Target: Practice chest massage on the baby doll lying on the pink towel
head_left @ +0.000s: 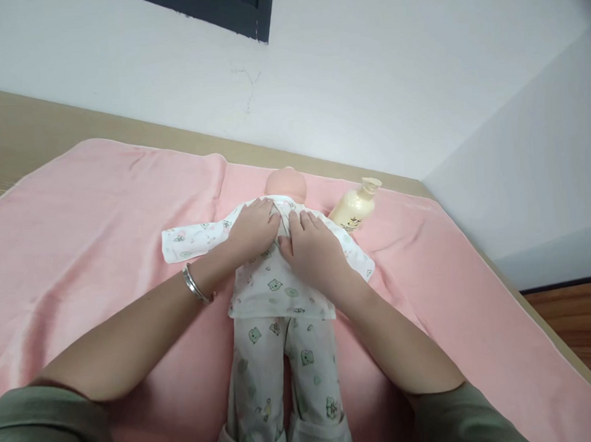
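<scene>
A baby doll (pixel 286 181) lies on its back on a pink blanket (pixel 75 228), dressed in a white top (pixel 274 285) and trousers (pixel 279 375) printed with small green bears. My left hand (pixel 253 227) rests on the doll's chest near the collar, fingers curled against the fabric. My right hand (pixel 312 250) lies beside it on the chest, fingers together and pressed on the top. Both hands touch at the middle of the garment. A silver bangle (pixel 195 285) circles my left wrist.
A cream bottle (pixel 355 206) lies on the blanket just right of the doll's head. The blanket covers a wooden surface (pixel 0 132) set against a white wall. At the right the surface's edge drops to a wood floor (pixel 587 323).
</scene>
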`<state>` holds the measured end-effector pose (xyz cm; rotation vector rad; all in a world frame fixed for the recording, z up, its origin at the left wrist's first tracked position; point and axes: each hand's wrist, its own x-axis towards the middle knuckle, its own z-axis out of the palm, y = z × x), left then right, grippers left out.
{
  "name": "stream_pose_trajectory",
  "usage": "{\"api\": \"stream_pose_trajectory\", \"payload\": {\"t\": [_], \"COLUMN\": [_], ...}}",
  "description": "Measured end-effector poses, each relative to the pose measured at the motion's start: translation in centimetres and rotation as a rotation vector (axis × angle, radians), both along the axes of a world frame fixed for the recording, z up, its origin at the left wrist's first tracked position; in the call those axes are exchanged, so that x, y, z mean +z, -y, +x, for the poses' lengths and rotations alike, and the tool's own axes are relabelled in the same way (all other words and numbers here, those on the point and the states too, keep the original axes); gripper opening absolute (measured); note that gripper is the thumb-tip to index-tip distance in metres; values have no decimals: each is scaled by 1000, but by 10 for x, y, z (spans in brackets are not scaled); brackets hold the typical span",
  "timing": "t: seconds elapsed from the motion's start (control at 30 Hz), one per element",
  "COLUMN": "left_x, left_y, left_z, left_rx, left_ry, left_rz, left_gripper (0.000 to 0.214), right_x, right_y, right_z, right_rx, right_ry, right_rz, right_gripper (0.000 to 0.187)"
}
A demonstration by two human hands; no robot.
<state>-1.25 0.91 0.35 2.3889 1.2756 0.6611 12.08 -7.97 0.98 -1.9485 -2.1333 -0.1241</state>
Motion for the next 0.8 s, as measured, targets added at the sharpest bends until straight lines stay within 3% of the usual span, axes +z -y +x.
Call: {"api": "stream_pose_trajectory", "payload": {"t": [0.1, 0.3, 0.47, 0.6, 0.73, 0.8], "left_x": [-5, -6, 6, 11, 6, 2], "left_y": [0, 36, 23, 6, 23, 37], "left_z": [2, 9, 4, -2, 3, 7], "left_rx": [-32, -75, -164, -80, -52, -64], "left_ry": [-47, -130, -168, -147, -228, -230], "left_rz": [81, 258, 163, 69, 164, 219], "left_gripper": [27, 35, 23, 28, 32, 33], "right_x": [5, 5, 4, 16, 24, 19], "right_y": [-3, -35, -20, 1, -9, -22], "right_z": [0, 26, 19, 3, 10, 21], "right_rx": [-30, -77, -9, 6, -55, -43], "right_ry": [-63, -193, -39, 39, -67, -128], "right_rz": [-29, -62, -78, -61, -152, -148], "right_gripper": [62, 50, 59, 56, 40, 42]}}
